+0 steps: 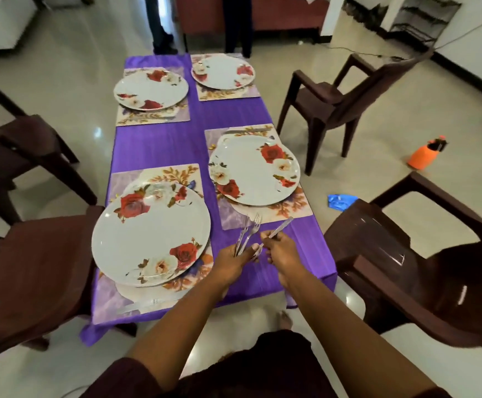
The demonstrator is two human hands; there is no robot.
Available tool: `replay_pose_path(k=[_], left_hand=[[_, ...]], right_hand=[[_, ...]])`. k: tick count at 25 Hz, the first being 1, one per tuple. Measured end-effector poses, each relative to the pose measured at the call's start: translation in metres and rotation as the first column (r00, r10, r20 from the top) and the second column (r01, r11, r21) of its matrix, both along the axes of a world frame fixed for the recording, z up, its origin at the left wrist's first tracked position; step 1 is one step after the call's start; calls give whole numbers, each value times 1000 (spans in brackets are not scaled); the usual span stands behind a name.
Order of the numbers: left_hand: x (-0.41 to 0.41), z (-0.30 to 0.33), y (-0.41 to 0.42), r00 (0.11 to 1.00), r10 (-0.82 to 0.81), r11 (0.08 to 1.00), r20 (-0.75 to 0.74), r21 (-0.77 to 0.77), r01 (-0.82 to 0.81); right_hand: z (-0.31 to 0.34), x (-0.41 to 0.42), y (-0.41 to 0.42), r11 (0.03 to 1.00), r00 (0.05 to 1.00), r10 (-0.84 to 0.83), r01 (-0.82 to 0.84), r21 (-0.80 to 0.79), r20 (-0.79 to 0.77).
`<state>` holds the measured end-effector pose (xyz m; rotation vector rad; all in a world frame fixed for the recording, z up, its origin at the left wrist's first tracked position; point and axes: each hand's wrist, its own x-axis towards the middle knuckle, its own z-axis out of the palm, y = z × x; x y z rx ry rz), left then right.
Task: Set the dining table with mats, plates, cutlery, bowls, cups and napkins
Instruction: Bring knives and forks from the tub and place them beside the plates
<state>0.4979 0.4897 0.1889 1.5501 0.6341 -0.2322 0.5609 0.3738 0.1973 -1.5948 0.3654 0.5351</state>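
The left hand [232,258] held a bundle of silver forks [248,235] — tines up — while the right hand [280,249] pinched a textured silver knife [281,228] above the purple-clothed table [159,145].

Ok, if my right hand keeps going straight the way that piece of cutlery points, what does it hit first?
Probably the near right place mat: the right hand holds a knife-like piece aimed up and right at the mat's near corner. Height above the purple tablecloth is unclear, so it might pass over.
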Motion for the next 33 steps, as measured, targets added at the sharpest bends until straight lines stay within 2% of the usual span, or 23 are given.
replay_pose_path(k=[6,10,13,16,19,22,25,30,33], left_hand=[[51,-12,13,943,331,944,-21,23,-330],[91,-28,16,893,441,897,-89,80,-435],[107,-39,11,887,454,882,-89,188,-432],[119,-48,6,927,368,862,-70,398,-312],[126,-54,5,941,328,829,-77,502,-248],[129,-57,4,948,307,816,-89,537,-214],[131,-59,2,949,307,818,-77,531,-222],[132,-62,-1,944,321,828,-84,509,-236],[130,-60,-2,929,362,822,-77,496,-279]], right_hand=[[-9,65,-12,998,998,43,-41,38,-42],[-21,121,-34,998,990,61,-56,43,-128],[-35,147,-44,991,977,125,-129,-13,-171],[-52,165,-53,955,959,229,-254,-150,-165],[-58,181,-60,904,933,320,-353,-243,-166],[-59,191,-64,828,880,440,-475,-299,-179],[-58,195,-64,791,855,489,-518,-325,-173],[-59,195,-65,793,868,472,-494,-356,-154],[-58,190,-65,832,900,418,-433,-347,-122]])
